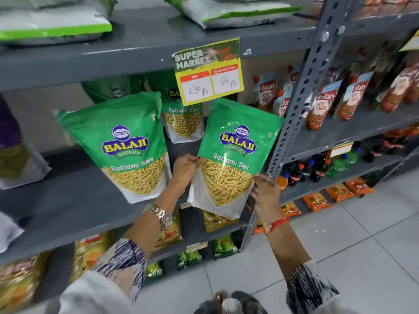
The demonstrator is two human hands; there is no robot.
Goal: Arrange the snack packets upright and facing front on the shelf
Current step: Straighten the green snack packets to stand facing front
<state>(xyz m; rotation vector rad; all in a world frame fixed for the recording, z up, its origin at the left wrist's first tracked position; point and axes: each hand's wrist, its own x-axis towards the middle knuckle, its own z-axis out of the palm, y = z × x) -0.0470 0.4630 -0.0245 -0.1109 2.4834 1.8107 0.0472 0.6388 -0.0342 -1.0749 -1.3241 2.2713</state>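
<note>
A green Balaji Ratlami Sev packet (235, 152) is held upright and facing front at the right end of the grey shelf (74, 200). My left hand (184, 171) grips its left edge and my right hand (266, 191) grips its lower right corner. A second identical packet (122, 146) stands on the shelf to the left, leaning slightly left. A third packet (182, 118) stands farther back between them, partly hidden by a price tag. Another green packet (113, 89) sits behind at the back.
A yellow price tag (208, 71) hangs from the shelf above. A perforated grey upright post (301, 91) stands just right of the held packet. Ketchup pouches (322, 107) fill the neighbouring rack. Other snack packs lie on lower shelves, and white-green bags above.
</note>
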